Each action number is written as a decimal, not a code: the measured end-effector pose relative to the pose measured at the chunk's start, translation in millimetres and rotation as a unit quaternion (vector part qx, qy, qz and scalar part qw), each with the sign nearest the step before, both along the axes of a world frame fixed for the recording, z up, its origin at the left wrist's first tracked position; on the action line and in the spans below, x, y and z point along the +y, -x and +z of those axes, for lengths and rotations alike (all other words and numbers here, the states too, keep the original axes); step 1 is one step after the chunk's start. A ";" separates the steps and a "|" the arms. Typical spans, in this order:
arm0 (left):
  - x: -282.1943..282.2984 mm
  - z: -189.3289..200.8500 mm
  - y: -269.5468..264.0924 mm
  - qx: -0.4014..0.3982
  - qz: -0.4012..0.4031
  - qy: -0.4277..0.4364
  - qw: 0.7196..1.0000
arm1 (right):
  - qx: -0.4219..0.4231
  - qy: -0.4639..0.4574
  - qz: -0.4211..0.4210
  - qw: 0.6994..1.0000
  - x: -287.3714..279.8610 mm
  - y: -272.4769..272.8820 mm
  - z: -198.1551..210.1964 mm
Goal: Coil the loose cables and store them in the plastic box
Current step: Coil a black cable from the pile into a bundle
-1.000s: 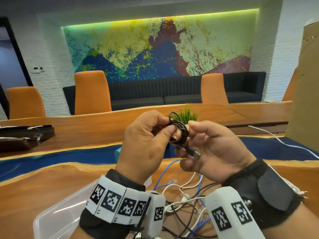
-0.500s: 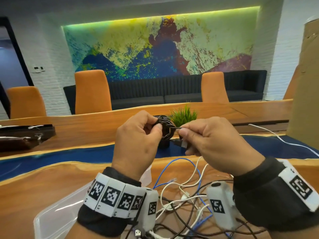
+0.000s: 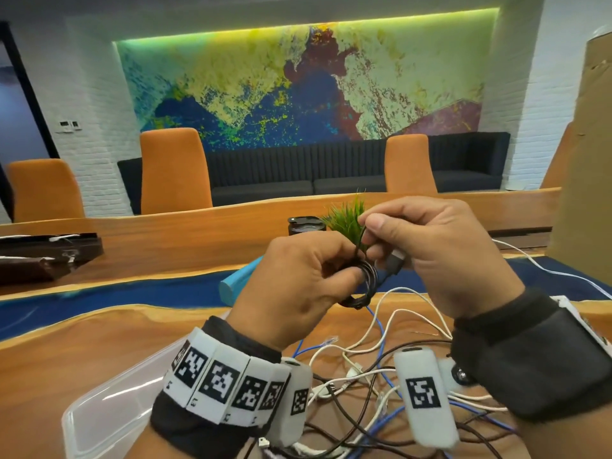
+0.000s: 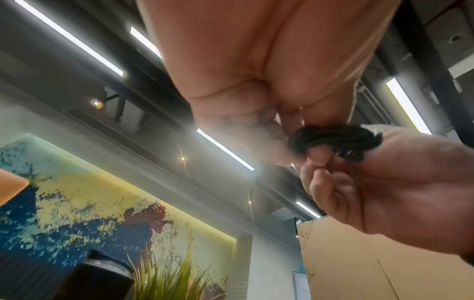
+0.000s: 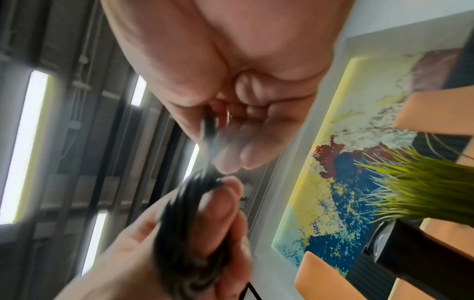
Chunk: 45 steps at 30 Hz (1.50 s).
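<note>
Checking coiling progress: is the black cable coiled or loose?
Coiled, not yet secured: the left hand grips the black cable as a tight bundle, while the right hand pinches its free end above.

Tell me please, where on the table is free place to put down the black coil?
Bare wood lies left of the plastic box, up to the blue strip. The box itself looks free. Crowded: the tangle of loose cables under both hands, right of the box.

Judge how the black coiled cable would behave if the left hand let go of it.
The black coil would probably spring loose: only the left hand pinches its thin loops together. It looks light and floppy, and the right hand holds its free end taut.
</note>
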<state>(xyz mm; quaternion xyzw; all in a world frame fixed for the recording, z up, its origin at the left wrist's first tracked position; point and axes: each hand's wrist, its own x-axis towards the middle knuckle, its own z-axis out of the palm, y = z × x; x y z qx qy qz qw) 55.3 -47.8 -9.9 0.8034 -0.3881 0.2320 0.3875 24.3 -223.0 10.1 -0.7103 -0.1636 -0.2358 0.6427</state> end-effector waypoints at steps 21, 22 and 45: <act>1.6 -5.8 -13.0 0.194 0.047 0.134 0.971 | 0.046 0.136 -0.049 0.988 20.9 -8.3 -12.1; 1.7 -4.0 -11.8 0.255 0.023 0.148 0.955 | 0.037 0.132 -0.060 0.989 19.2 -10.8 -12.9; -6.1 -2.5 -1.5 0.292 -0.044 0.181 0.938 | 0.110 0.040 0.021 0.993 2.2 -18.2 -17.6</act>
